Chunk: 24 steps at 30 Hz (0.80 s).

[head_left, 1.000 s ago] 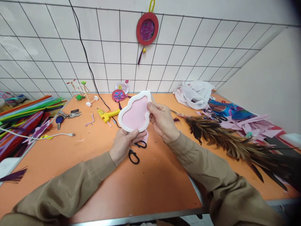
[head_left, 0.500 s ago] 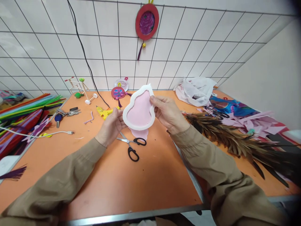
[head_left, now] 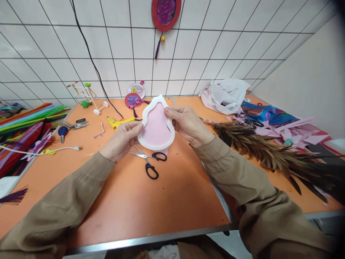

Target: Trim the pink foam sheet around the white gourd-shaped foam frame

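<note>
Both hands hold up a gourd-shaped foam piece [head_left: 156,126], pink inside with a white border, above the orange table [head_left: 167,201]. My left hand [head_left: 122,138] pinches its left edge with thumb and fingers. My right hand [head_left: 187,124] grips the right edge near the waist of the shape. Black-handled scissors [head_left: 149,161] lie on the table just below the piece, partly hidden by it.
A yellow glue gun [head_left: 120,121] lies behind my left hand. Pipe cleaners [head_left: 25,124], keys [head_left: 68,126] and a white cable [head_left: 40,150] are at the left. Brown feathers [head_left: 264,151], a white plastic bag [head_left: 225,96] and paper scraps crowd the right. A wire grid covers the wall.
My left hand shifted from the bottom of the foam piece to its left edge. The piece turned more upright, uncovering the scissors. The view tilted down.
</note>
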Available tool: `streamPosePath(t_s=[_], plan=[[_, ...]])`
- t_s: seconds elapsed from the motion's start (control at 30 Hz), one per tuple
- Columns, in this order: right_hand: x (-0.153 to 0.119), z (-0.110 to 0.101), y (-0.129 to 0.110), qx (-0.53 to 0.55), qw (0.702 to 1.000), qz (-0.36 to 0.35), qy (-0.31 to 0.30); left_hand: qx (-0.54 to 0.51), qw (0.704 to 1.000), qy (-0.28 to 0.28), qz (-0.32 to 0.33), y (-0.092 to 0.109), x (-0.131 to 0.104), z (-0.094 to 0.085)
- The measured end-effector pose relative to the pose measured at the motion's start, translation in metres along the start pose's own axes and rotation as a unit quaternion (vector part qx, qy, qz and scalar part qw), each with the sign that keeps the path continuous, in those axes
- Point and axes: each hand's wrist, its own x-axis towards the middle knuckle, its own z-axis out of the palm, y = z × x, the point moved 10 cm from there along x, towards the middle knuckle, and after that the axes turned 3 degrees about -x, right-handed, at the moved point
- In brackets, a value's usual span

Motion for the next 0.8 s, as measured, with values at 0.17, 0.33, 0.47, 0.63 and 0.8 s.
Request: streamPosePath(t_s=[0.17, 0.33, 0.47, 0.63, 0.8], plan=[[0.0, 0.008, 0.004, 0.019, 0.998, 0.028, -0.059, -0.049, 0.988, -0.118, -0.089, -0.026, -0.001, 0.012], [0.003, 0.005, 0.009, 0.032, 0.997, 0.034, -0.067, -0.083, 0.982, -0.142, -0.092, -0.041, 0.0, 0.011], [0.007, 0.002, 0.015, 0.037, 0.996, 0.04, -0.064, -0.057, 0.974, -0.19, -0.107, -0.049, -0.006, 0.023], [0.006, 0.002, 0.016, 0.042, 0.996, 0.042, -0.065, -0.059, 0.976, -0.191, -0.089, -0.053, -0.01, 0.032], [0.003, 0.005, 0.019, 0.046, 0.996, 0.048, -0.065, -0.045, 0.99, -0.116, -0.063, -0.055, -0.009, 0.026]])
